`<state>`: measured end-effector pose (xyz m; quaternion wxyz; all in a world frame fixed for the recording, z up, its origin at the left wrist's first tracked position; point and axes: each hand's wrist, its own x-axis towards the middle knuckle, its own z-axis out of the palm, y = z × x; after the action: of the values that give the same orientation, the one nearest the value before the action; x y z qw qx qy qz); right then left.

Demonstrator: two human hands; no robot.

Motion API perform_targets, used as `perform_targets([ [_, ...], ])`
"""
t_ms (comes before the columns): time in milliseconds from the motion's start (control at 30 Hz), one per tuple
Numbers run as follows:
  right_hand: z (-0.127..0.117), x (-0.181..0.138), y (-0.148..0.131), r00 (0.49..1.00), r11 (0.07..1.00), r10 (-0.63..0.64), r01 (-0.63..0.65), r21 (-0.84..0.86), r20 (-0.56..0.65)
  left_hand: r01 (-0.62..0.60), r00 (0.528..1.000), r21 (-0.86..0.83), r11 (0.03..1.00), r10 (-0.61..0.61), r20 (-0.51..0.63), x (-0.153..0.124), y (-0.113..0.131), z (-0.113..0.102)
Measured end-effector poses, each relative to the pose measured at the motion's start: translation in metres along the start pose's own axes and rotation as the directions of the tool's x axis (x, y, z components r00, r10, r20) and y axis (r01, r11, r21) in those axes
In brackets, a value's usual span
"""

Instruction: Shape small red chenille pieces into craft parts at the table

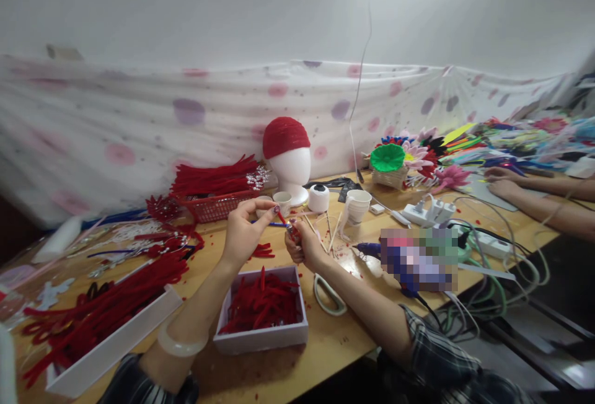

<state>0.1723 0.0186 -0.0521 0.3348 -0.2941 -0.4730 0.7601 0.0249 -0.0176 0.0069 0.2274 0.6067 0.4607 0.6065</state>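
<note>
Above the white box, my left hand [245,230] is closed, pinching a short red fuzzy chenille stem piece [281,217] between thumb and finger. Just to its right, my right hand [304,243] is closed in a fist with its thumb on top. What it grips is mostly hidden. A thin blue strip [275,224] shows between the two hands; I cannot tell which one holds it. Below them stands the white box [261,341], filled with short red chenille pieces [260,302]. A few more red pieces [263,250] lie on the table behind it.
Scissors [329,295] lie right of the box. Behind are a red-capped foam head [292,165], a thread spool [318,198], a paper cup [357,207] and a red basket [218,207]. Long red stems [116,305] lie left. A glue gun [369,248], cables and another person's hands [504,184] are right.
</note>
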Motion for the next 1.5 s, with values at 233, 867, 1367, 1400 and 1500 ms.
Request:
perform_targets([
  [233,0.001,-0.001,0.000,0.999,0.998,-0.048,0.048,-0.035,-0.001,0.021,1.000,-0.016,1.000,-0.021,0.013,-0.001,0.000,0.001],
  [867,-0.001,-0.003,-0.007,0.987,0.952,-0.158,0.157,0.261,-0.017,-0.316,0.944,0.232,0.920,0.330,-0.023,-0.001,0.003,-0.003],
  [1367,0.000,-0.008,-0.008,0.940,0.889,-0.338,0.302,0.344,0.048,-0.637,0.734,0.564,0.524,0.636,0.238,-0.009,-0.008,0.002],
  [1400,-0.001,-0.007,-0.008,0.937,0.887,-0.346,0.310,0.343,0.048,-0.593,0.787,0.535,0.602,0.573,0.228,-0.009,-0.006,0.002],
  [1500,-0.001,-0.008,-0.009,0.934,0.898,-0.355,0.327,0.295,0.044,-0.369,0.927,0.330,0.869,0.319,0.195,-0.006,-0.002,0.003],
])
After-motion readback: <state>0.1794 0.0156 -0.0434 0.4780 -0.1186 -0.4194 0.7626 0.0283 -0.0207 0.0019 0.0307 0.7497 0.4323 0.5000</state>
